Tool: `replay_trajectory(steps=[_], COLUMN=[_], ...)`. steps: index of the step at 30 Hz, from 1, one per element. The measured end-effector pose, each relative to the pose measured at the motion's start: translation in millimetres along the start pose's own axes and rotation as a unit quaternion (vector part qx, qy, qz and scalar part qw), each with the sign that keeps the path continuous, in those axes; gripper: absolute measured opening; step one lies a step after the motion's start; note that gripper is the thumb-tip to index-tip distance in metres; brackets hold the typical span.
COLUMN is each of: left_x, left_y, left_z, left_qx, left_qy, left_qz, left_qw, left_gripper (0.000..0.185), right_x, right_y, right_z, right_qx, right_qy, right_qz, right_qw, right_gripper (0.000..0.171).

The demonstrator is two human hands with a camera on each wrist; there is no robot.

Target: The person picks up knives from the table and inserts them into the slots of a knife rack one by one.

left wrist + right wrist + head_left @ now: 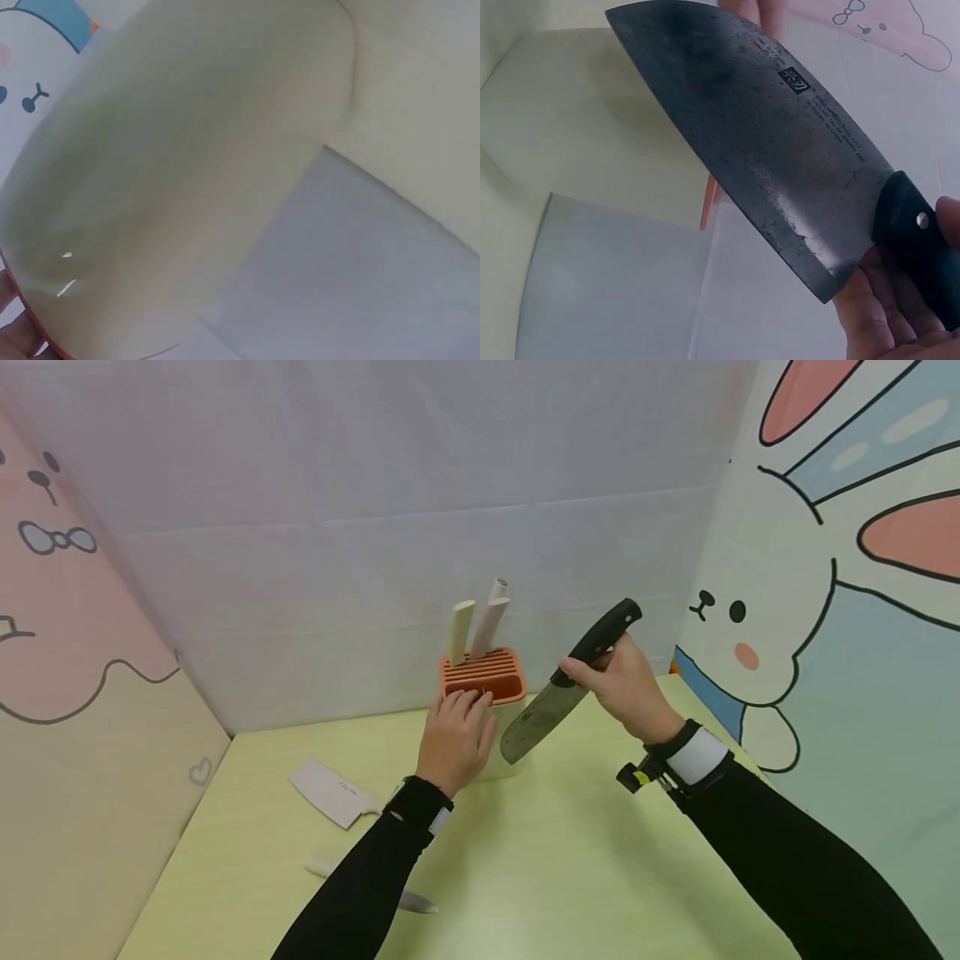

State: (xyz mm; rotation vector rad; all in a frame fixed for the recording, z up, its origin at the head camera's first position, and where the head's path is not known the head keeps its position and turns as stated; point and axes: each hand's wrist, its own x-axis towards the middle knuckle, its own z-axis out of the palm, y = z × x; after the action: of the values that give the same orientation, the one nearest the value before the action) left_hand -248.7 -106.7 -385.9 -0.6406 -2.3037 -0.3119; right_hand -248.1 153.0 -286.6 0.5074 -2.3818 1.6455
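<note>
My right hand (622,685) grips the black handle (603,631) of a broad kitchen knife (542,717), blade pointing down and left beside the knife block. In the right wrist view the dark, worn blade (765,135) fills the frame, with my fingers (877,315) round the handle (922,240). The cream knife block (504,722) with a slotted orange top (483,672) stands at the back of the table. My left hand (457,735) lies against its front wall, fingertips reaching the orange top. The left wrist view shows only the block's cream wall (187,187) up close.
Three cream handles (480,622) stick up from the block's rear slots. A white cleaver (330,789) lies on the yellow-green table (570,877) at the left. A small knife (408,902) lies partly under my left forearm. Printed panels wall in the table on three sides.
</note>
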Motion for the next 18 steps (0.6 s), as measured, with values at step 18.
replay_trajectory(steps=[18], left_x=[-19.8], left_y=[7.7], left_z=[20.1], left_qx=[0.112], left_qy=[0.018], left_qz=[0.053], left_qw=[0.9921], left_gripper=[0.060], right_x=[33], right_y=[-53], right_z=[-32], right_qx=[0.066], right_qy=[0.053], right_qz=[-0.043], right_qw=[0.996], right_gripper=[0.033])
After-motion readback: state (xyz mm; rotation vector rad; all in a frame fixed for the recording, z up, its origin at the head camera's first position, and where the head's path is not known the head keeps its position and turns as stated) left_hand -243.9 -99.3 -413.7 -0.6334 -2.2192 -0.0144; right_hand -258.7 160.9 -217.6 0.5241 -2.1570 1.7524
